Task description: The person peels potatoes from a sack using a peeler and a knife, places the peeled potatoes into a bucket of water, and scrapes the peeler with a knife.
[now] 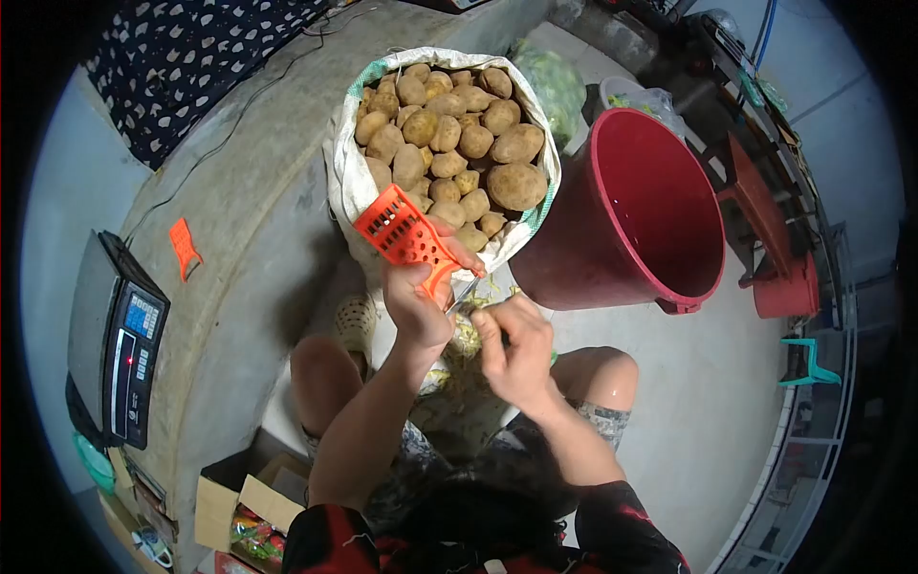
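My left hand (421, 301) is closed around an orange plastic grater-like tool (406, 232) with slots and round holes, held up in front of the sack's near edge. My right hand (516, 349) is just to its right, fingers curled together; whether they pinch anything is hidden. A thin metal piece (463, 295) shows between the two hands. Beyond them stands a white woven sack (342, 172) with a green stripe, full of brown potatoes (448, 134). Below the hands, between my knees, lie yellowish scraps (466, 337), partly covered.
To the right of the sack is a large red bucket (574, 230). A digital scale (134, 354) and another orange tool (184, 250) rest on the concrete ledge at left. An opened cardboard box (218, 514) is at lower left, a teal stool (813, 364) at far right.
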The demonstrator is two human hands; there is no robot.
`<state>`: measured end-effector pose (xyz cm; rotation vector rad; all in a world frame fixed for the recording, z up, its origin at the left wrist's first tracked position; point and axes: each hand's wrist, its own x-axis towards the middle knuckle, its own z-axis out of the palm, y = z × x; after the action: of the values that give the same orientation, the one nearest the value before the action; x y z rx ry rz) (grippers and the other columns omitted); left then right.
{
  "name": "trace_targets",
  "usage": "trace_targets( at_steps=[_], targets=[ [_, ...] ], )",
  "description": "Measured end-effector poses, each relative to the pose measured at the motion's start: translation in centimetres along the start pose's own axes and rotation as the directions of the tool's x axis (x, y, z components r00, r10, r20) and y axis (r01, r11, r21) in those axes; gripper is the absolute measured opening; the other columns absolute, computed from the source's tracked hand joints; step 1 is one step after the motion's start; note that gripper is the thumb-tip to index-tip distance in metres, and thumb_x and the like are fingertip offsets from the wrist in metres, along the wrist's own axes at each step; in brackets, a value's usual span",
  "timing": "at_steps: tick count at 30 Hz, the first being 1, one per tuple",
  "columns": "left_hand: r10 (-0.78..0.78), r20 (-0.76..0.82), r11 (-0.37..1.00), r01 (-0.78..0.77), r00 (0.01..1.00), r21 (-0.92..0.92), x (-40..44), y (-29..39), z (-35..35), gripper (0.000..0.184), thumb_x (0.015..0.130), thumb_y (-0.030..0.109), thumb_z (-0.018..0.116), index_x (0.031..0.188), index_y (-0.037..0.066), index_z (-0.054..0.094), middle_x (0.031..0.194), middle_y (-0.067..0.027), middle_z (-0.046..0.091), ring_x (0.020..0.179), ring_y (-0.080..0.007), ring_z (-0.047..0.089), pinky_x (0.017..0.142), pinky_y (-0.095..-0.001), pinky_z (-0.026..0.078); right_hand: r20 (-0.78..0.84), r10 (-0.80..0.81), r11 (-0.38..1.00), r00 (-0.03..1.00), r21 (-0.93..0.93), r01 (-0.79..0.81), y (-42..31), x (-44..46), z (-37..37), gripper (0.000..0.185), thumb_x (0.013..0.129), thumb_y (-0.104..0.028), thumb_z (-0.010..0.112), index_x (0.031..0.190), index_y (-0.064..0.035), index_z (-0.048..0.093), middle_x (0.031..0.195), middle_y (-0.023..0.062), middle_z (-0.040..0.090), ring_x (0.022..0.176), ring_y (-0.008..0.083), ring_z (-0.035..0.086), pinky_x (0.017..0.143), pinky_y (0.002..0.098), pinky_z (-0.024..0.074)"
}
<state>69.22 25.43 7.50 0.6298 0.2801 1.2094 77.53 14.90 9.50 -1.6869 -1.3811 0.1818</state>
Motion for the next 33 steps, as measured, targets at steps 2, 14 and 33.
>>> trace_targets(
  at_steps=[2, 14, 33],
  targets=[
    [-0.006, -0.027, 0.998, 0.008, 1.000, 0.056, -0.1, 0.0, -0.2, 0.042, 0.082, 0.024, 0.039, 0.111, -0.006, 0.048, 0.075, -0.0205, 0.061, 0.072, -0.0312, 0.061, 0.073, -0.0427, 0.052, 0.009, -0.005, 1.000, 1.000, -0.007, 0.005, 0.2, 0.0, 0.1, 0.016, 0.086, -0.011, 0.068, 0.075, 0.0001, 0.065, 0.067, 0.0141, 0.061, 0.063, 0.0309, 0.056, 0.059, 0.0401, 0.0444],
    [0.003, -0.010, 0.997, -0.002, 1.000, 0.076, -0.1, 0.1, 0.1, 0.042, 0.083, 0.033, 0.046, 0.107, -0.001, 0.051, 0.074, -0.0157, 0.060, 0.073, -0.0286, 0.060, 0.073, -0.0450, 0.051, -0.010, 0.000, 0.999, 1.000, -0.032, 0.000, -0.1, -0.1, 0.1, 0.017, 0.087, -0.013, 0.069, 0.076, 0.0002, 0.066, 0.069, 0.0134, 0.063, 0.064, 0.0298, 0.057, 0.059, 0.0391, 0.0457],
    [0.065, 0.013, 0.995, -0.065, 0.998, 0.081, -0.2, -0.2, 0.3, 0.040, 0.087, 0.032, 0.047, 0.108, -0.002, 0.051, 0.075, -0.0140, 0.058, 0.074, -0.0258, 0.060, 0.069, -0.0448, 0.052, -0.047, 0.049, 0.996, 0.998, -0.069, -0.052, 0.8, 0.6, -0.4, 0.015, 0.086, -0.011, 0.068, 0.076, -0.0008, 0.066, 0.069, 0.0138, 0.062, 0.063, 0.0299, 0.056, 0.059, 0.0388, 0.0455]
  ],
)
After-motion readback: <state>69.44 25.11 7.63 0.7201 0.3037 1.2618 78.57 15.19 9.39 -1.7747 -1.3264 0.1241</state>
